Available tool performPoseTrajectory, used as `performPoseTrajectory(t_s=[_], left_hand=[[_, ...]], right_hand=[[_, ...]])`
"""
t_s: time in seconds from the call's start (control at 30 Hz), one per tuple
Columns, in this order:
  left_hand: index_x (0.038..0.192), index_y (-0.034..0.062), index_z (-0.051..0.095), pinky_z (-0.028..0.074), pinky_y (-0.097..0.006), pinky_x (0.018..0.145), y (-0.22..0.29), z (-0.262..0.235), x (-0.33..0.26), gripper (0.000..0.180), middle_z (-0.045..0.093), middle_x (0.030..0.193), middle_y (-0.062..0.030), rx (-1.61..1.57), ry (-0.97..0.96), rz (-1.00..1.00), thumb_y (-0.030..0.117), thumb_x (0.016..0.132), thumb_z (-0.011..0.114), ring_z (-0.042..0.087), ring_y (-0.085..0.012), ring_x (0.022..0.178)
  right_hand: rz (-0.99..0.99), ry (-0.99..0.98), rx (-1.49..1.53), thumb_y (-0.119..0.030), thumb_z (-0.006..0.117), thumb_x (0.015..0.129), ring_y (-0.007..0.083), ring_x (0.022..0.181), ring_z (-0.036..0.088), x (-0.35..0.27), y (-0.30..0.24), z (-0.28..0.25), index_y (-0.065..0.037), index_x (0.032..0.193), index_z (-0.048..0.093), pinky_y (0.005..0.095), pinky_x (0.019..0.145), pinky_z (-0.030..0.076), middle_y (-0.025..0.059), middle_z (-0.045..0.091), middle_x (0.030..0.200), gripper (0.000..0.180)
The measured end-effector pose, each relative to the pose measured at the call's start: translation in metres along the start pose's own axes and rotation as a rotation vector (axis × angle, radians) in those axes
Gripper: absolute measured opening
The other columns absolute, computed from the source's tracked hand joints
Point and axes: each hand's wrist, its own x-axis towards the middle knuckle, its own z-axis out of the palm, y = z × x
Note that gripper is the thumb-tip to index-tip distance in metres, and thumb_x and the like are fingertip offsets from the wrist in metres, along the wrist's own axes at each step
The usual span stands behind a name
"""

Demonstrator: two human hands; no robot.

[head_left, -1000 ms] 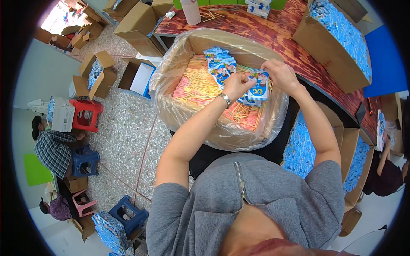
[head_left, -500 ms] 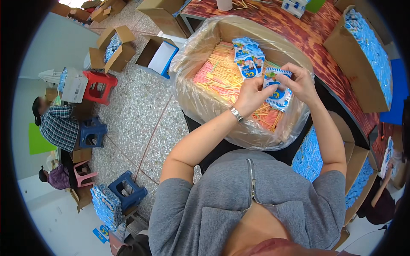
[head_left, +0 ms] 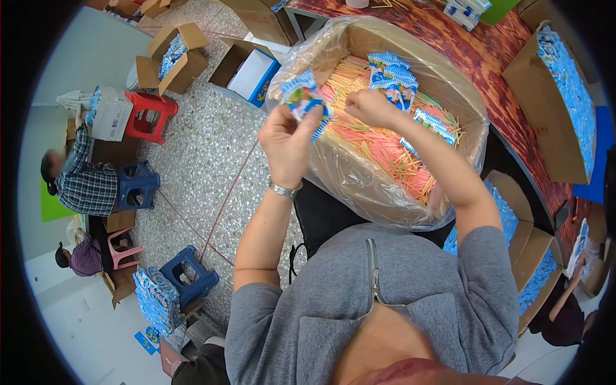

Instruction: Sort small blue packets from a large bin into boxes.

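My left hand (head_left: 285, 138) pinches a small blue-and-white packet (head_left: 307, 96) between thumb and fingers. It holds the packet up beside the left rim of a big carton (head_left: 471, 83) lined with clear plastic. Inside lie many thin sticks (head_left: 385, 144) in pink, yellow, orange and green. My right hand (head_left: 373, 108) is curled above these sticks, its fingers drawn together; whatever may be in them is hidden. Just beyond it, several matching packets (head_left: 393, 76) rest in a pile on the sticks. Another packet (head_left: 431, 125) lies partly behind my right forearm.
To the right is a red-brown patterned table (head_left: 443, 48) with a carton of blue packets (head_left: 564, 96). Open cartons (head_left: 536, 256) of packets stand near my right elbow. On the floor at left are blue stools (head_left: 189, 276), a red stool (head_left: 151, 115) and seated people (head_left: 90, 186).
My hands have moved apart. The left swung left to the carton's rim with a packet raised; the right moved left over the sticks. A packet now lies near my right forearm.
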Motion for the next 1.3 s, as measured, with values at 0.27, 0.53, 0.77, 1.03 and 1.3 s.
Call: performPoseTrajectory(t_s=[0.27, 0.53, 0.77, 1.03, 1.3], left_hand=[[0.081, 0.0040, 0.063, 0.042, -0.018, 0.056, -0.008, -0.032, -0.003, 0.013, 0.066, 0.079, 0.0024, 0.062, 0.047, 0.034, 0.008, 0.083, 0.075, 0.054, -0.0007, 0.065], [0.082, 0.0015, 0.062, 0.042, -0.019, 0.049, -0.013, -0.030, 0.002, 0.015, 0.065, 0.074, -0.0005, 0.070, -0.010, 0.010, 0.011, 0.085, 0.073, 0.055, -0.0015, 0.060], [0.082, 0.0006, 0.062, 0.045, -0.020, 0.044, -0.004, -0.023, 0.000, 0.015, 0.065, 0.073, -0.0025, 0.047, -0.032, -0.084, 0.011, 0.085, 0.072, 0.057, -0.0029, 0.058], [0.078, 0.0004, 0.060, 0.045, -0.021, 0.043, 0.001, -0.025, -0.001, 0.019, 0.063, 0.068, -0.0015, 0.117, -0.018, -0.021, 0.011, 0.083, 0.074, 0.056, -0.0031, 0.056], [0.073, 0.0026, 0.060, 0.042, -0.027, 0.049, -0.017, -0.024, 0.007, 0.026, 0.054, 0.058, -0.0016, 0.472, -0.019, 0.204, 0.018, 0.074, 0.081, 0.051, -0.0072, 0.055]], right_hand=[[0.280, -0.208, -0.594, -0.024, 0.052, 0.088, 0.0366, 0.112, 0.057, 0.022, -0.007, 0.043, -0.001, 0.106, 0.067, 0.0473, 0.087, 0.049, 0.0202, 0.063, 0.113, 0.033], [0.285, -0.225, -0.583, -0.018, 0.048, 0.089, 0.0354, 0.114, 0.055, 0.019, -0.001, 0.051, 0.000, 0.113, 0.062, 0.0479, 0.094, 0.044, 0.0213, 0.061, 0.117, 0.034], [0.226, -0.228, -0.572, -0.023, 0.050, 0.091, 0.0344, 0.115, 0.055, 0.014, 0.014, 0.051, 0.001, 0.108, 0.063, 0.0514, 0.094, 0.042, 0.0202, 0.061, 0.117, 0.032], [0.207, -0.158, -0.547, -0.021, 0.049, 0.091, 0.0345, 0.114, 0.055, 0.010, -0.012, 0.041, -0.003, 0.108, 0.063, 0.0494, 0.094, 0.040, 0.0196, 0.062, 0.115, 0.029], [0.043, 0.021, 0.539, -0.031, 0.048, 0.101, 0.0119, 0.075, 0.060, -0.018, -0.009, -0.017, -0.006, 0.111, 0.054, 0.0288, 0.068, 0.049, 0.0015, 0.062, 0.085, 0.028]])
